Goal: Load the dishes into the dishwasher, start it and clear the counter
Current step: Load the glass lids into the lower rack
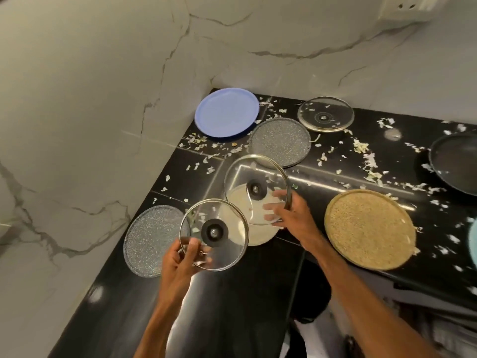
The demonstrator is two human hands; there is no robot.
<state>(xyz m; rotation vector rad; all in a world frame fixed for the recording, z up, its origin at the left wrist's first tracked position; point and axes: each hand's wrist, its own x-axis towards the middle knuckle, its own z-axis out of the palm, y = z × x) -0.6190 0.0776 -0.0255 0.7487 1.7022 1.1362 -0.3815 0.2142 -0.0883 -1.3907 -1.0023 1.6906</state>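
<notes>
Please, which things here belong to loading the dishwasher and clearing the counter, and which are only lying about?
Belong to the job: left hand gripping first glass lid; right hand gripping second glass lid; third glass lid, blue plate, cream plate, tan plate, far grey plate, near grey plate, dark pan, scattered scraps on the counter.
Just there: wall socket, marble wall.

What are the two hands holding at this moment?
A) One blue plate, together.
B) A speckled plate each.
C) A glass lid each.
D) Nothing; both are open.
C: the left hand grips one glass lid by its rim, and the right hand grips a second lid likewise.
</notes>
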